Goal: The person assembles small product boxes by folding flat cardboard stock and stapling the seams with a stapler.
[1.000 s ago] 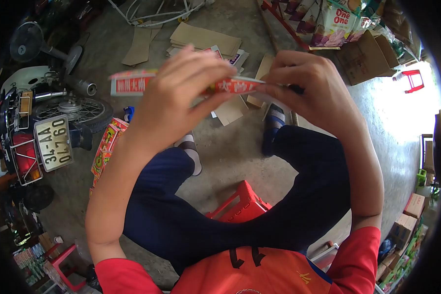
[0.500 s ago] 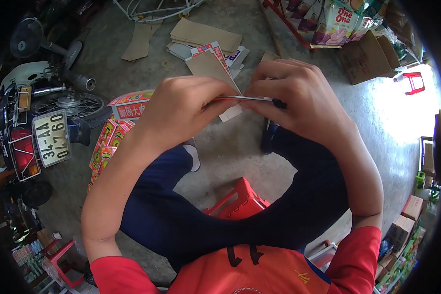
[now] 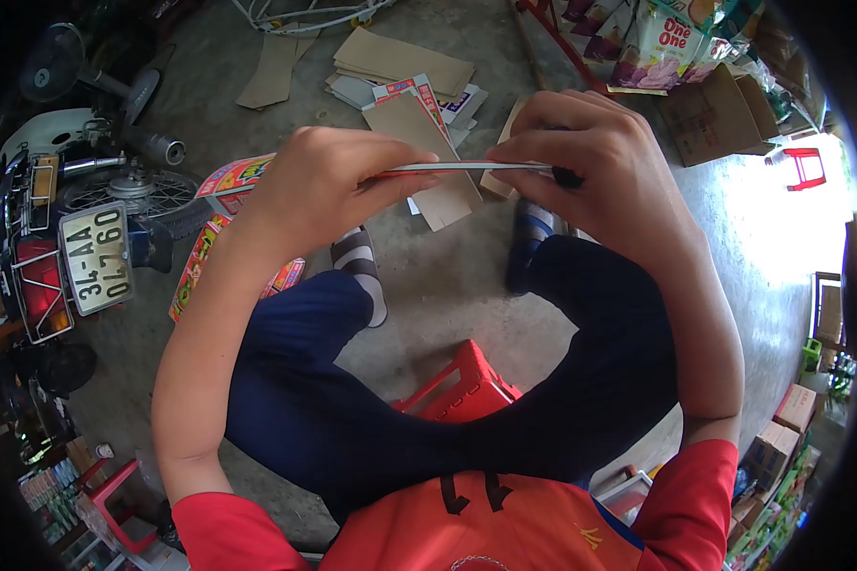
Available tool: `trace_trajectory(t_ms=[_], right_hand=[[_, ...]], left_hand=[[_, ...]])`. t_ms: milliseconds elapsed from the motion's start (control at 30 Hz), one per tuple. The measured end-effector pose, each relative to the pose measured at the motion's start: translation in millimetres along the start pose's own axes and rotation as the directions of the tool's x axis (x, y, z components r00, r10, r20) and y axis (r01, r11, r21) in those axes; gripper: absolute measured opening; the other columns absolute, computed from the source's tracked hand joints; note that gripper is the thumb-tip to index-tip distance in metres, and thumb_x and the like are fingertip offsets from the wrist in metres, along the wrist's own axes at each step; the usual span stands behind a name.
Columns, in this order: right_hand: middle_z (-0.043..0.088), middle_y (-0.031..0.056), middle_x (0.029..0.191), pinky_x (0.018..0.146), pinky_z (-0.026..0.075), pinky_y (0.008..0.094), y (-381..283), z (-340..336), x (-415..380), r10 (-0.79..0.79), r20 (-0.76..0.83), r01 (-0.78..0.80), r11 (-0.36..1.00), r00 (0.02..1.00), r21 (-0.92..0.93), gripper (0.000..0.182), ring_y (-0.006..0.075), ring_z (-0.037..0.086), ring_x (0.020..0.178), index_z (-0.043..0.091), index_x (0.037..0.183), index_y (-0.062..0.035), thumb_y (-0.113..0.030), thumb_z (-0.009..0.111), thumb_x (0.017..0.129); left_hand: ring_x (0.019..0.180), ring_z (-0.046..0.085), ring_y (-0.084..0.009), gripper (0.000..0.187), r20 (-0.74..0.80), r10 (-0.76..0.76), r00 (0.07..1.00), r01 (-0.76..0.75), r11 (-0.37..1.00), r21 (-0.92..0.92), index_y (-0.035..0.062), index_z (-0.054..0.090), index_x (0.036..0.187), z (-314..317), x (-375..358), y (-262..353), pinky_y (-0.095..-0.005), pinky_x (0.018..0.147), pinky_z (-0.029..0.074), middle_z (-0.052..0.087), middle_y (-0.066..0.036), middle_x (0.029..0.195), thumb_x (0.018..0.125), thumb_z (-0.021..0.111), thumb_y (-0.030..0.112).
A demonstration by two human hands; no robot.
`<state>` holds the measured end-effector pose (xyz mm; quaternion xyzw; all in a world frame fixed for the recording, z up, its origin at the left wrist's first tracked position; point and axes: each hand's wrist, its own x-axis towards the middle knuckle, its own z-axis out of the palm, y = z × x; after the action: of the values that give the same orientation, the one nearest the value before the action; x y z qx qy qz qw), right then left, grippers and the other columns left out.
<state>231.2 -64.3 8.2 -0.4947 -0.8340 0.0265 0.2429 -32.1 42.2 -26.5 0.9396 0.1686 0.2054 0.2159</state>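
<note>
A thin flat strip (image 3: 468,167), pale along its edge with some red at the left end, spans between my hands and is seen almost edge-on; it looks like printed card. My left hand (image 3: 319,186) pinches its left end between thumb and fingers. At the right end, my right hand (image 3: 595,162) is closed on the same strip. A small black piece (image 3: 568,178) shows inside my right hand's grip; its kind I cannot make out. Both hands are raised above the floor, in front of my knees.
Brown cardboard sheets (image 3: 405,65) and printed pieces lie on the floor ahead. Colourful printed card (image 3: 200,266) is at left, near a motorbike (image 3: 43,247). A red plastic stool (image 3: 462,385) shows between my legs. A cardboard box (image 3: 719,116) stands far right.
My hands have moved apart and slightly upward, exposing more of the strip between them. It now lies nearly level.
</note>
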Motion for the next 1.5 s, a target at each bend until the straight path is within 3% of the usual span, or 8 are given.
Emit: trace_trajectory(t_ms=[67,267,367,667,1067,1167,1267,1500], right_hand=[[0.069,0.0049,0.090,0.074,0.054,0.0380,-3.9,0.7,-0.9,0.045,0.042,-0.045,0.999,0.998,0.012,0.017,0.0250,0.067,0.083,0.082,0.097,-0.0083,-0.016,0.084,0.082],[0.068,0.0056,0.090,0.072,0.053,0.0385,-4.4,4.4,0.4,-0.056,0.015,0.056,0.998,0.998,-0.006,0.013,0.0249,0.067,0.081,0.081,0.093,-0.0073,-0.016,0.083,0.084],[0.065,0.0062,0.084,0.075,0.054,0.0443,-1.3,5.9,-0.1,-0.047,0.010,0.047,0.997,0.999,0.054,0.015,0.0299,0.068,0.083,0.075,0.088,-0.0075,-0.022,0.080,0.085],[0.066,0.0076,0.088,0.072,0.054,0.0384,-5.4,6.7,-0.7,-0.020,0.055,0.015,0.995,0.998,0.102,0.014,0.0268,0.068,0.082,0.079,0.094,-0.0053,-0.014,0.082,0.084],[0.066,0.0074,0.086,0.072,0.054,0.0440,2.6,6.4,-2.1,-0.012,0.061,0.005,0.994,0.998,0.114,0.010,0.0306,0.069,0.082,0.075,0.089,-0.0067,-0.016,0.078,0.087],[0.067,0.0077,0.088,0.072,0.054,0.0445,-1.6,8.7,-1.1,-0.015,0.043,0.010,0.994,0.999,0.110,0.010,0.0306,0.069,0.083,0.075,0.091,-0.0066,-0.016,0.078,0.087],[0.064,0.0068,0.088,0.072,0.054,0.0394,-0.7,9.6,-0.6,-0.056,0.066,0.051,0.995,0.996,0.085,0.012,0.0269,0.067,0.082,0.078,0.095,-0.0062,-0.015,0.079,0.087],[0.067,0.0083,0.093,0.073,0.054,0.0458,8.5,6.8,-2.9,-0.077,0.046,0.075,0.995,0.996,0.060,0.011,0.0316,0.069,0.085,0.072,0.092,-0.0064,-0.016,0.076,0.088]], left_hand=[[0.066,0.069,-0.0224,0.025,-0.004,0.008,1.000,-0.008,1.000,0.001,0.0044,0.080,0.111,2.1,0.2,-0.5,-0.0338,0.060,0.053,0.076,-0.012,0.086,0.088,0.082,0.015],[0.066,0.069,-0.0254,0.025,0.036,0.019,0.999,-0.018,1.000,-0.025,0.0028,0.079,0.109,6.3,1.6,4.9,-0.0345,0.060,0.053,0.075,-0.013,0.085,0.090,0.081,0.018],[0.066,0.069,-0.0265,0.024,0.037,0.018,0.999,-0.016,0.998,-0.054,0.0021,0.079,0.108,3.8,3.7,10.1,-0.0350,0.060,0.053,0.075,-0.014,0.087,0.091,0.080,0.018],[0.076,0.072,-0.0334,0.020,0.043,0.057,0.997,-0.056,0.998,-0.028,0.0016,0.079,0.107,6.8,3.1,13.9,-0.0393,0.065,0.055,0.075,-0.015,0.090,0.093,0.075,0.016],[0.076,0.071,-0.0343,0.023,0.114,-0.042,0.993,0.049,0.997,-0.057,0.0003,0.077,0.110,0.6,1.9,10.2,-0.0405,0.068,0.055,0.074,-0.017,0.089,0.094,0.074,0.017],[0.076,0.071,-0.0344,0.023,0.086,0.029,0.996,-0.023,0.997,-0.070,-0.0004,0.077,0.110,6.2,1.5,10.0,-0.0409,0.068,0.055,0.073,-0.017,0.089,0.095,0.074,0.018],[0.076,0.071,-0.0338,0.025,0.105,0.034,0.994,-0.028,0.998,-0.060,-0.0005,0.076,0.110,6.3,3.8,15.5,-0.0409,0.068,0.055,0.074,-0.017,0.089,0.095,0.074,0.020],[0.068,0.068,-0.0254,0.025,0.134,-0.077,0.988,0.088,0.993,-0.074,-0.0004,0.076,0.111,-3.0,2.5,10.5,-0.0352,0.064,0.054,0.073,-0.015,0.086,0.093,0.078,0.016]])
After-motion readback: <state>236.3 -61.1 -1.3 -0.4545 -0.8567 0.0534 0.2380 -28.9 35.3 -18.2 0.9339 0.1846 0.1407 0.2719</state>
